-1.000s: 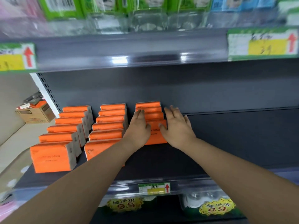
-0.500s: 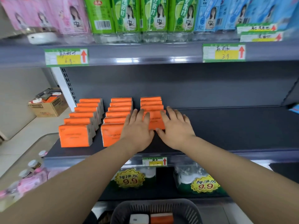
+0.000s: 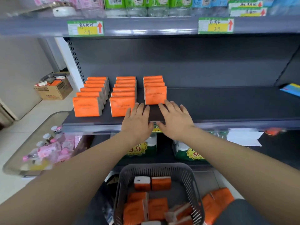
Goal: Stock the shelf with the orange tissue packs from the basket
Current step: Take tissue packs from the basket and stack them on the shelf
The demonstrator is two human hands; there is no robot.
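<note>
Hovering flat over shelf (image 3: 227, 104) front: left hand (image 3: 138, 121), right hand (image 3: 176, 121), fingers straight, spread, holding nothing. Just beyond right fingertips (image 3: 168, 105), nearest pack (image 3: 155, 95); contact unclear.

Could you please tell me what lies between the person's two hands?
Head view: between the left hand and right hand lie bare shelf and a price label on its edge.

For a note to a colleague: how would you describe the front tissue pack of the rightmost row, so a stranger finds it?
On the dark shelf stand three rows of orange packs. The front pack of the rightmost, shortest row stands farther back than the other two front packs, beyond the fingertips of the right hand.
</note>
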